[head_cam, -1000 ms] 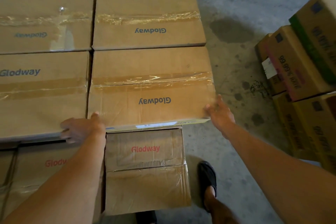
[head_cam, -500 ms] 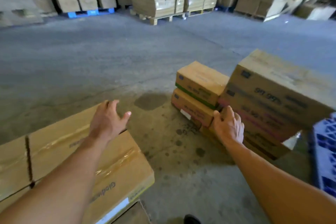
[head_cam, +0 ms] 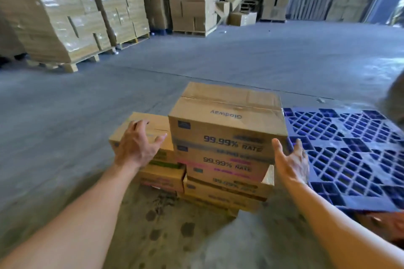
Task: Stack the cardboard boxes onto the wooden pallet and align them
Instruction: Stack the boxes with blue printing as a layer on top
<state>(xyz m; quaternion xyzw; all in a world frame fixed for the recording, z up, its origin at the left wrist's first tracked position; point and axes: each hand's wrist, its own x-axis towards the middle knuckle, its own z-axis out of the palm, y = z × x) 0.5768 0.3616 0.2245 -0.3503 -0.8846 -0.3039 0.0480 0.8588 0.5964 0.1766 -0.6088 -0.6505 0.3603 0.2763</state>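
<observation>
I'm fetching the next one: my left hand [head_cam: 138, 145] and right hand [head_cam: 291, 160], spread and seemingly touching nothing, flank the top brown cardboard box [head_cam: 227, 124], stacked just left of the blue plastic lattice pallet [head_cam: 354, 155]. Next I clamp its ends.

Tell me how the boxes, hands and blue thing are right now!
Top box: taped shut, atop the stack.
Side box: closed, on a lower pile.
Left hand: open, fingers spread, over the side box.
Right hand: open, beside the top box, holding nothing.
Blue pallet: flat on the floor.
</observation>
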